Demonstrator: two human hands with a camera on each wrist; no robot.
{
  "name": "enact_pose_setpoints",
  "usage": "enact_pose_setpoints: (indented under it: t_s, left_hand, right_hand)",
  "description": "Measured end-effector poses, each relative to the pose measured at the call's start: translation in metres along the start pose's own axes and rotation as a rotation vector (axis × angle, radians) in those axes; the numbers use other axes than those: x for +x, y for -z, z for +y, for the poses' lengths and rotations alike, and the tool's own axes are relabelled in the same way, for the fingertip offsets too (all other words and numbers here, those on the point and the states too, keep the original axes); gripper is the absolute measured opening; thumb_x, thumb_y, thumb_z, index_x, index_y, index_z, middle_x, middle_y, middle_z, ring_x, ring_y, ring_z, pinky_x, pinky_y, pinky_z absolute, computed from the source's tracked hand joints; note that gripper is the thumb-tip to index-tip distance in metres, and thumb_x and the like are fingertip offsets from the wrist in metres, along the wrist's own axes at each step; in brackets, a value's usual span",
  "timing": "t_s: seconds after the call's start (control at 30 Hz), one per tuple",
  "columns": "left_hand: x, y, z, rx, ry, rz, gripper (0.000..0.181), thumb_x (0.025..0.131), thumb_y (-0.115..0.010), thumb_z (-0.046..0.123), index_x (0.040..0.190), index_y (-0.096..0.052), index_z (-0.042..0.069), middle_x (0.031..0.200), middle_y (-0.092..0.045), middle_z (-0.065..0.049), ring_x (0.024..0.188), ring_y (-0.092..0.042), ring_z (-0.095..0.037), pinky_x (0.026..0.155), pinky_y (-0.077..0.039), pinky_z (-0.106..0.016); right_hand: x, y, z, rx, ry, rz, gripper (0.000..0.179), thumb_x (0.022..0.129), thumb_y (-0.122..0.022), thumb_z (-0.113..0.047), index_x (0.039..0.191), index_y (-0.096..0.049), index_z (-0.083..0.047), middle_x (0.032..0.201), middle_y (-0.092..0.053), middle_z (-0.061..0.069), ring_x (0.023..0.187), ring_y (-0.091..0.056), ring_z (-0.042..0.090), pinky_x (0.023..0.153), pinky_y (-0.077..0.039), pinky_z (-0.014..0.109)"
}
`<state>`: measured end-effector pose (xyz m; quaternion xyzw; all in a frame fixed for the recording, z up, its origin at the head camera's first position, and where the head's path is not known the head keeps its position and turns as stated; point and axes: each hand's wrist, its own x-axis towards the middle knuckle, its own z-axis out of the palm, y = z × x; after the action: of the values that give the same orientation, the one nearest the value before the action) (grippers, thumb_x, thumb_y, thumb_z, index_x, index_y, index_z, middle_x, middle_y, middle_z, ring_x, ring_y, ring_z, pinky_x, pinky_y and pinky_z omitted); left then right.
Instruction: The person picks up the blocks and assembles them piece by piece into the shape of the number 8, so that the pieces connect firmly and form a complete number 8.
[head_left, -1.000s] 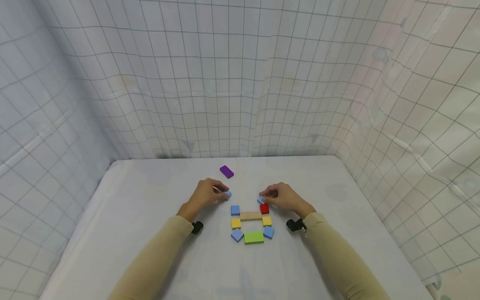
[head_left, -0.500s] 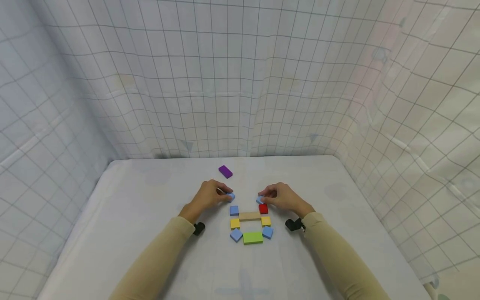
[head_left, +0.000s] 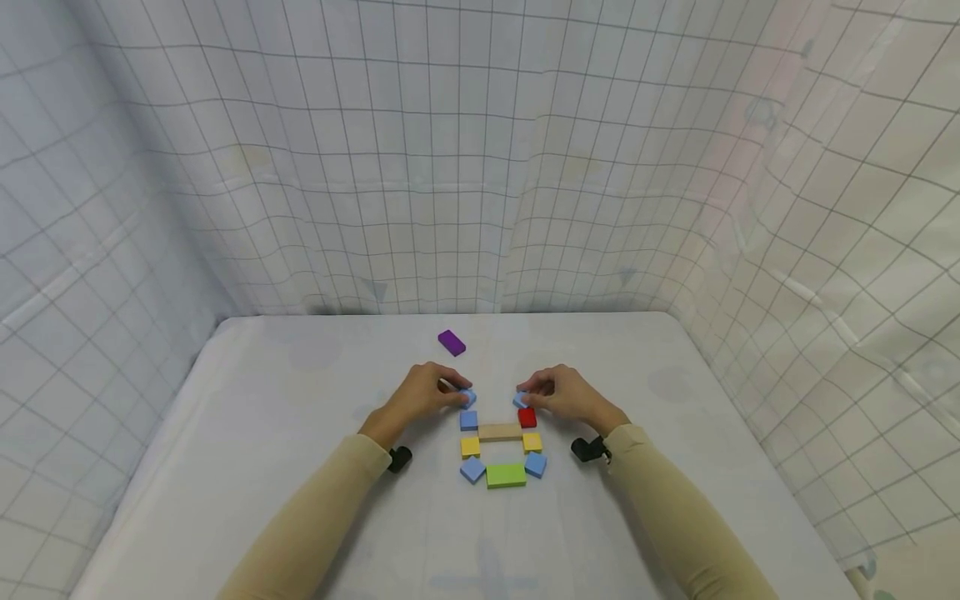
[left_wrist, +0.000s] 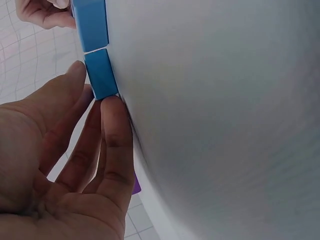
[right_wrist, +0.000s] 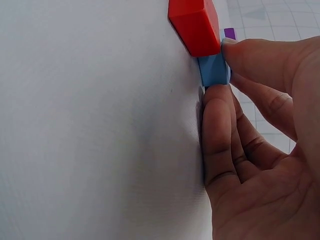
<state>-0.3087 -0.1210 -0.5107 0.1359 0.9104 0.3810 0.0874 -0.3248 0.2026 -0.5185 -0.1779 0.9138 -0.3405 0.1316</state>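
My left hand pinches a small blue block between thumb and fingers. That block sits tilted at the far corner of another blue block, nearly end to end with it in the left wrist view. My right hand holds a second tilted blue block, right behind a red block. A plain wooden bar lies between the two sides. Nearer me are yellow blocks left and right, and a green block flanked by angled blue blocks left and right.
A purple block lies apart toward the far side of the white-covered table. Grid-patterned curtains hang behind the table and at both sides. Dark wrist-worn devices show beside both sleeves.
My left hand has moved right and slightly toward me, bringing its blue block up to the blue block on the left side. The right hand has stayed at its block behind the red one.
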Motion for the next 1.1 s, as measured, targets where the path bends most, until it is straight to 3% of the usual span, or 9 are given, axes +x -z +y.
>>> enact_pose_setpoints:
  t_s: [0.17, 0.2, 0.3, 0.57, 1.1]
  left_hand:
    - [0.0, 0.0, 0.0, 0.003, -0.014, -0.011, 0.024, 0.105, -0.09, 0.021, 0.129, -0.09, 0.015, 0.131, -0.087, -0.008, 0.11, -0.079, -0.022, 0.095, -0.067, -0.037]
    - [0.003, -0.003, -0.008, 0.0, -0.043, -0.013, 0.025, 0.105, -0.091, 0.025, 0.129, -0.09, 0.017, 0.131, -0.087, -0.006, 0.11, -0.079, -0.02, 0.095, -0.066, -0.035]
    - [0.004, -0.003, -0.008, 0.0, -0.046, -0.017, 0.026, 0.104, -0.091, 0.025, 0.129, -0.09, 0.017, 0.13, -0.087, -0.006, 0.108, -0.078, -0.018, 0.093, -0.065, -0.033]
    - [-0.001, 0.0, 0.002, 0.01, -0.001, -0.02, 0.024, 0.104, -0.091, 0.022, 0.128, -0.09, 0.017, 0.128, -0.087, -0.005, 0.101, -0.074, -0.016, 0.09, -0.064, -0.032]
    - [-0.001, -0.001, 0.005, 0.016, -0.02, -0.028, 0.023, 0.104, -0.092, 0.025, 0.125, -0.091, 0.017, 0.126, -0.087, -0.004, 0.098, -0.072, -0.014, 0.085, -0.059, -0.026]
  right_hand:
    - [0.0, 0.0, 0.0, 0.001, -0.001, -0.002, 0.023, 0.109, -0.085, -0.029, 0.13, -0.088, -0.02, 0.123, -0.084, -0.002, 0.099, -0.064, 0.014, 0.091, -0.057, 0.03]
    - [0.0, 0.0, 0.0, 0.002, -0.001, -0.003, 0.023, 0.109, -0.085, -0.029, 0.13, -0.088, -0.02, 0.123, -0.084, -0.002, 0.099, -0.064, 0.014, 0.091, -0.057, 0.03]
    - [0.0, -0.001, -0.001, 0.005, -0.001, -0.004, 0.022, 0.109, -0.085, -0.028, 0.13, -0.088, -0.019, 0.123, -0.084, -0.002, 0.099, -0.063, 0.015, 0.09, -0.056, 0.03]
    - [0.0, 0.0, -0.001, -0.003, 0.005, 0.004, 0.022, 0.109, -0.085, -0.028, 0.13, -0.088, -0.019, 0.121, -0.083, -0.002, 0.098, -0.063, 0.015, 0.09, -0.056, 0.03]
    - [-0.001, 0.0, 0.002, 0.002, 0.018, 0.014, 0.022, 0.109, -0.085, -0.028, 0.13, -0.088, -0.02, 0.121, -0.084, -0.002, 0.098, -0.064, 0.014, 0.09, -0.057, 0.029]
